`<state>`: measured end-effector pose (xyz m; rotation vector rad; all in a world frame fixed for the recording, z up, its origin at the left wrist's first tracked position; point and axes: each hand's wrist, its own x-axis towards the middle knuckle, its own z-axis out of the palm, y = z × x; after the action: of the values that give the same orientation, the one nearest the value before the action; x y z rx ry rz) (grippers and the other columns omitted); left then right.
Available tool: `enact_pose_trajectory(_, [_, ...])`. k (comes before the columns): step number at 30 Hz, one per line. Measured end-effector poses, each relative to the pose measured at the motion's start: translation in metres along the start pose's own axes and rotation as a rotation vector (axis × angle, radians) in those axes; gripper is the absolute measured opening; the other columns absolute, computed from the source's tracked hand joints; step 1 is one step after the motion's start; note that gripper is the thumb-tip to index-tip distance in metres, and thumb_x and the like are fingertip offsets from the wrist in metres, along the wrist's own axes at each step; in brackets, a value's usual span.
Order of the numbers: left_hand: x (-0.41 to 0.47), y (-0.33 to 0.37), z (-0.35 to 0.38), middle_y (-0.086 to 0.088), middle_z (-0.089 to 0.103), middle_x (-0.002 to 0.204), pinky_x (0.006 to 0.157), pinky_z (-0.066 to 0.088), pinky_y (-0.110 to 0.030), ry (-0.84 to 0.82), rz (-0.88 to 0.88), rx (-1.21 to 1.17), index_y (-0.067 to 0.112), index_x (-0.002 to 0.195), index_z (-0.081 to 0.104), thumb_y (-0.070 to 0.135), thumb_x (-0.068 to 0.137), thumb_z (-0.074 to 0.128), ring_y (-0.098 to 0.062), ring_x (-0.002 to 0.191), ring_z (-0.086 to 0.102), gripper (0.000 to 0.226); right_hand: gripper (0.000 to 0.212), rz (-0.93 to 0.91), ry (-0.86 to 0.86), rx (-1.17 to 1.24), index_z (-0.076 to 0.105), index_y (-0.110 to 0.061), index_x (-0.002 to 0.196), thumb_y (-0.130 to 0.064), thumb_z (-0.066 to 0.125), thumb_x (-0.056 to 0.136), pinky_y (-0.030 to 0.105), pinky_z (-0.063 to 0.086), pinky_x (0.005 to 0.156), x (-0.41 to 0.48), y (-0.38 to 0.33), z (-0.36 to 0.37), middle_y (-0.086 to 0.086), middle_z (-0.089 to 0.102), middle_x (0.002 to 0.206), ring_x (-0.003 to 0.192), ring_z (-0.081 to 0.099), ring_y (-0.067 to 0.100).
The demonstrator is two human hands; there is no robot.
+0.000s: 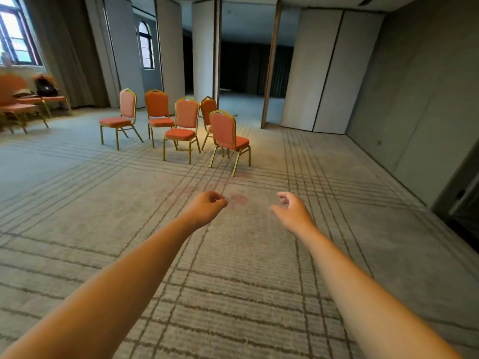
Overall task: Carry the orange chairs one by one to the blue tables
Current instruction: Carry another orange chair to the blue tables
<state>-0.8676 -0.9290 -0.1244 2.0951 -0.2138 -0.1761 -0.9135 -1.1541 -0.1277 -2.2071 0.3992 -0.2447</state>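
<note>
Several orange chairs with gold metal legs stand grouped on the carpet ahead. The nearest chair (228, 137) has its back turned toward me, and another chair (184, 125) stands just left of it. Both my arms reach forward over bare carpet, well short of the chairs. My left hand (207, 207) hangs with loosely curled fingers and holds nothing. My right hand (291, 211) is relaxed with fingers slightly bent, also holding nothing. No blue table is in view.
More orange chairs (19, 103) line the left wall under a window, one bearing a dark bag (46, 87). White folding partition panels (315, 71) stand at the back right beside a dark opening. A dark doorway (461, 200) is at the right edge.
</note>
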Motion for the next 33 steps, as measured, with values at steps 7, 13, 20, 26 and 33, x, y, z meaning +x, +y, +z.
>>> enact_pose_trajectory(7, [0.197, -0.006, 0.012, -0.006, 0.065, 0.11, 0.098, 0.048, -0.043, 0.01, -0.024, 0.046, 0.02, 0.106, 0.06, 0.034, 0.092, 0.058, -0.022, 0.101, 0.062, 0.02, 0.054, 0.011, -0.029, 0.007, 0.047, -0.024, 0.138, -0.036, 0.064, 0.088, 0.032, 0.045, 0.094, 0.199, 0.008, 0.035, 0.002, 0.049, 0.14, 0.12, 0.053, 0.018])
enact_pose_trajectory(13, [0.383, 0.015, 0.02, -0.003, 0.064, 0.108, 0.098, 0.049, -0.045, 0.081, -0.045, 0.016, 0.026, 0.099, 0.058, 0.038, 0.089, 0.06, -0.021, 0.1, 0.061, 0.016, 0.054, -0.043, -0.073, 0.032, 0.047, -0.025, 0.137, -0.037, 0.064, 0.087, 0.037, 0.047, 0.098, 0.393, -0.005, 0.041, 0.002, 0.049, 0.139, 0.121, 0.053, 0.019])
enact_pose_trajectory(20, [0.538, 0.017, 0.037, -0.002, 0.065, 0.11, 0.097, 0.049, -0.044, 0.093, -0.087, 0.028, 0.018, 0.114, 0.063, 0.036, 0.092, 0.057, -0.019, 0.1, 0.062, 0.029, 0.053, -0.048, -0.16, -0.011, 0.046, -0.023, 0.138, -0.037, 0.062, 0.089, 0.037, 0.046, 0.1, 0.564, 0.001, 0.062, 0.003, 0.048, 0.14, 0.123, 0.052, 0.02])
enact_pose_trajectory(26, [0.694, 0.006, 0.036, -0.001, 0.065, 0.11, 0.094, 0.051, -0.042, 0.116, -0.108, 0.053, 0.018, 0.117, 0.062, 0.037, 0.093, 0.056, -0.017, 0.096, 0.063, 0.031, 0.053, -0.058, -0.183, -0.015, 0.046, -0.023, 0.138, -0.035, 0.062, 0.089, 0.035, 0.045, 0.098, 0.718, -0.003, 0.095, 0.003, 0.048, 0.14, 0.122, 0.052, 0.019])
enact_pose_trajectory(33, [0.907, 0.008, 0.011, 0.0, 0.065, 0.11, 0.095, 0.05, -0.041, 0.152, -0.08, 0.042, 0.018, 0.116, 0.061, 0.038, 0.092, 0.056, -0.016, 0.098, 0.062, 0.032, 0.054, -0.082, -0.187, 0.003, 0.044, -0.023, 0.14, -0.034, 0.06, 0.09, 0.031, 0.042, 0.093, 0.918, -0.039, 0.141, 0.003, 0.046, 0.142, 0.126, 0.049, 0.019])
